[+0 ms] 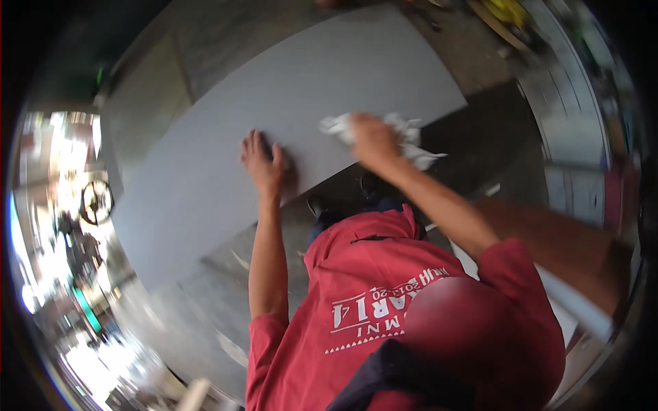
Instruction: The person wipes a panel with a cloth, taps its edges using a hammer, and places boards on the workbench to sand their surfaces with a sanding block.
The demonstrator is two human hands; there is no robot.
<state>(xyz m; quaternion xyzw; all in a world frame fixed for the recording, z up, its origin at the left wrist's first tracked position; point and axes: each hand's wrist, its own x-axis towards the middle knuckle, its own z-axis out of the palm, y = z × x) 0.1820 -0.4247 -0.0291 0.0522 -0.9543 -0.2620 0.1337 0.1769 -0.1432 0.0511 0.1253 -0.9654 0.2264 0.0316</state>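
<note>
A long grey panel (308,75) lies flat in front of me. My left hand (263,163) rests on the panel near its front edge, fingers apart. Farther right, my right hand (373,140) is closed on a crumpled white cloth (411,140), pressed against the panel close to the same edge. The cloth sticks out on both sides of the hand, and one end hangs past the edge. The right hand is slightly blurred.
A brown board (562,240) is at the right, beside a white rolled or tubular piece (576,301). A yellow object (506,12) lies at the top right. At the far left, a dark wheel (96,202) stands against bright light.
</note>
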